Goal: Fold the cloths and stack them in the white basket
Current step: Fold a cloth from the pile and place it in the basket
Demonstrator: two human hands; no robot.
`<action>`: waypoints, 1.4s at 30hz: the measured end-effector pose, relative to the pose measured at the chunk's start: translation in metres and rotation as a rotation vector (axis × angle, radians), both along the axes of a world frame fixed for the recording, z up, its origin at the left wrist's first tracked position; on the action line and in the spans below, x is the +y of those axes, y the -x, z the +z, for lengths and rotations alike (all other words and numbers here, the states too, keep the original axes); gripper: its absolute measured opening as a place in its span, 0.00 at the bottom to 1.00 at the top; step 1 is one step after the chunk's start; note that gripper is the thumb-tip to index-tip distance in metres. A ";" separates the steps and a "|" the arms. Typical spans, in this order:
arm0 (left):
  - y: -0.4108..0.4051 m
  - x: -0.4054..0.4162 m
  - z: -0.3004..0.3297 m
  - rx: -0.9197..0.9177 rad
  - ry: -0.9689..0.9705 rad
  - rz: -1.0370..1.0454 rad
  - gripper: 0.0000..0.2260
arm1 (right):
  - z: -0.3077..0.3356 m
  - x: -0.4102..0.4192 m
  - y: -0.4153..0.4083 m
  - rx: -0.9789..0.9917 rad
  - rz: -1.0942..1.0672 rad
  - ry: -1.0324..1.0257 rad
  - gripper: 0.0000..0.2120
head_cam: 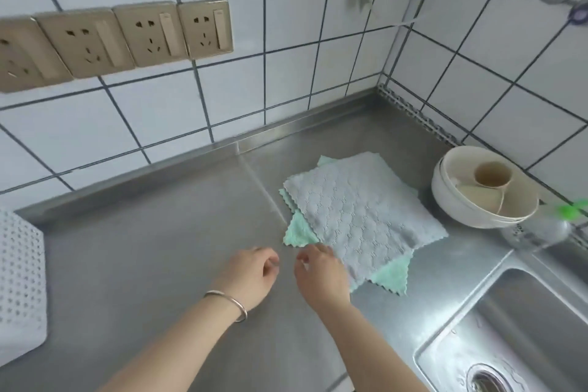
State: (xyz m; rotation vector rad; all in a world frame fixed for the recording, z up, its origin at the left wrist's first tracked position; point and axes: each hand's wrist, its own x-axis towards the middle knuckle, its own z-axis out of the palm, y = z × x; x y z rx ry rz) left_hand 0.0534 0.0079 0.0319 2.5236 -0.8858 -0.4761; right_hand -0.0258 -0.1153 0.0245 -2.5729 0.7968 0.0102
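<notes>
A pale grey-blue cloth [359, 210] lies flat on top of a pile on the steel counter, with mint green cloths [297, 234] showing beneath it at the corners. My right hand [321, 274] rests at the pile's near left corner, its fingers loosely curled over the grey cloth's edge. My left hand [251, 277], with a bangle on the wrist, hovers just left of the pile with fingers loosely curled and holds nothing. The white perforated basket [19, 283] stands at the far left edge of the view.
Stacked cream bowls [483, 188] with cups inside sit right of the cloths. A clear bottle with a green cap [541, 226] lies beside them. A steel sink [521, 334] fills the lower right. Tiled walls with sockets [127, 38] bound the counter [152, 264].
</notes>
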 end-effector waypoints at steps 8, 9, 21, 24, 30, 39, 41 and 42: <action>0.028 -0.082 -0.029 0.115 -0.133 0.050 0.09 | -0.068 -0.090 0.039 0.086 0.001 0.181 0.12; 0.029 -0.084 -0.031 0.114 -0.148 0.057 0.09 | -0.070 -0.093 0.040 0.063 0.021 0.193 0.08; 0.037 -0.103 -0.026 0.094 -0.206 0.160 0.10 | -0.074 -0.124 0.040 -0.140 0.049 0.080 0.08; 0.040 -0.108 -0.024 0.081 -0.190 0.157 0.10 | -0.077 -0.120 0.041 0.044 0.165 0.158 0.16; 0.045 -0.103 -0.023 0.093 -0.195 0.182 0.09 | -0.082 -0.115 0.045 -0.025 0.166 0.221 0.16; 0.030 -0.149 -0.018 -0.249 -0.026 -0.237 0.23 | -0.032 -0.148 0.043 -0.444 0.313 0.311 0.15; 0.026 -0.166 -0.008 -0.311 -0.019 -0.302 0.14 | -0.003 -0.158 0.038 -0.496 0.405 0.275 0.14; 0.022 -0.170 -0.002 -0.333 -0.007 -0.298 0.09 | 0.013 -0.163 0.036 -0.492 0.434 0.249 0.13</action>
